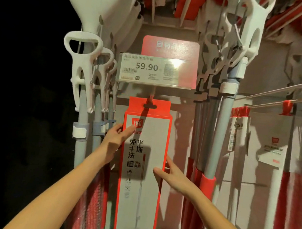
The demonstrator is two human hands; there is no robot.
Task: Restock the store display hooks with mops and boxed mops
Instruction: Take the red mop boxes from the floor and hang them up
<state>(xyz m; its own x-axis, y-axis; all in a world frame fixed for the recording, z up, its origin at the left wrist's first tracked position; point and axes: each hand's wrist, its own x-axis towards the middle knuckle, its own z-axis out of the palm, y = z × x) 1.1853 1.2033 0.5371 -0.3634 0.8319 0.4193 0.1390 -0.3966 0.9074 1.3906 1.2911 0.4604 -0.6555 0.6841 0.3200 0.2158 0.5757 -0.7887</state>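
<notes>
I see the box (143, 170) hanging dead centre on a hook (152, 93), its slotted tab threaded over the prong, just under a price tag (156, 70) reading 59.90. It is tall, white-faced, edged in red, with a mop drawing and black lettering. My left hand (116, 138) clasps its left edge high up, thumb on the front. My right hand (174, 175) lies open against the right edge, fingers spread, gripping nothing. Grey-poled mops (85, 91) with white handles hang on both sides; the wall behind is pale, the far left dark
</notes>
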